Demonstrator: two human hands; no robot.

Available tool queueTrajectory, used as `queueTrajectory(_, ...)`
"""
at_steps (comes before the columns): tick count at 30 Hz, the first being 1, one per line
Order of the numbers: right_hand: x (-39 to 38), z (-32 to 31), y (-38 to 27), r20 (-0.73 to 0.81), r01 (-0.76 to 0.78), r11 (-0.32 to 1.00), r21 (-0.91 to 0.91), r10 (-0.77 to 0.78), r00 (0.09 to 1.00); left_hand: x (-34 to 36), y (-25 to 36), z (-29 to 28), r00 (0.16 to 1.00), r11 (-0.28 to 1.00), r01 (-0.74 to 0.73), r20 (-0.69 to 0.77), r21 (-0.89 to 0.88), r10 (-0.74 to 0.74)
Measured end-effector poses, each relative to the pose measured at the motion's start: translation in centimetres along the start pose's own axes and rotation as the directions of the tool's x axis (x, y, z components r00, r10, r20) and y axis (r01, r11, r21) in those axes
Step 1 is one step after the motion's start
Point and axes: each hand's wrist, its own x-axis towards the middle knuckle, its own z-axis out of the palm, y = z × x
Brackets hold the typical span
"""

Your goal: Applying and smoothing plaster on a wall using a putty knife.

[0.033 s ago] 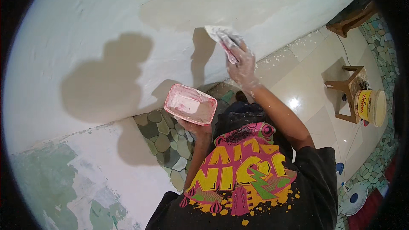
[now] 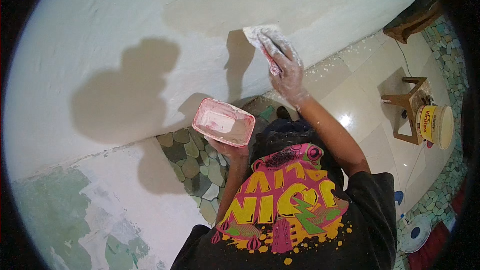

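My left hand (image 2: 231, 151) is closed under a rectangular plastic tub (image 2: 196, 121) with a red rim, its inside smeared with white putty. The tub is tilted so that its inside shows. Raised ahead and to the right, my right hand (image 2: 287, 72) grips a putty knife (image 2: 254, 34) coated in white, with some red showing near the fingers. The blade is at the pale wall (image 2: 200, 55); whether it touches, I cannot tell. White smears cover the right hand's fingers and wrist.
White specks lie on the tiled floor (image 2: 365, 95) along the wall's foot. To the right, a wooden stool (image 2: 400, 101) stands beside a white bucket with a yellow label (image 2: 445, 127). A fan (image 2: 416, 233) is at lower right. Green stone paving (image 2: 187, 157) lies left of me.
My right hand and the putty knife have shifted slightly to the right along the wall. The left hand and tub stay almost still.
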Motion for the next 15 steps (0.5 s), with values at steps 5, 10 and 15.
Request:
queueTrajectory(5, 2.4, -1.0, 4.5, 0.270, 0.565, 0.743, -0.359, -0.496, 0.825, -0.4, -0.3, -0.1, 1.000, 0.999, 0.016, -0.008, 0.036, -0.016)
queueTrajectory(10, -1.5, 0.8, 9.7, 0.332, 0.533, 0.715, -0.452, -0.420, 0.845, -0.2, -0.4, -1.2, 0.999, 0.998, 0.030, -0.028, -0.050, -0.031)
queueTrajectory(15, -6.9, -0.3, 13.3, 0.428, 0.314, 0.837, -0.448, -0.108, 0.897, -0.5, -0.4, -0.6, 1.000, 0.992, -0.004, -0.027, -0.124, 0.000)
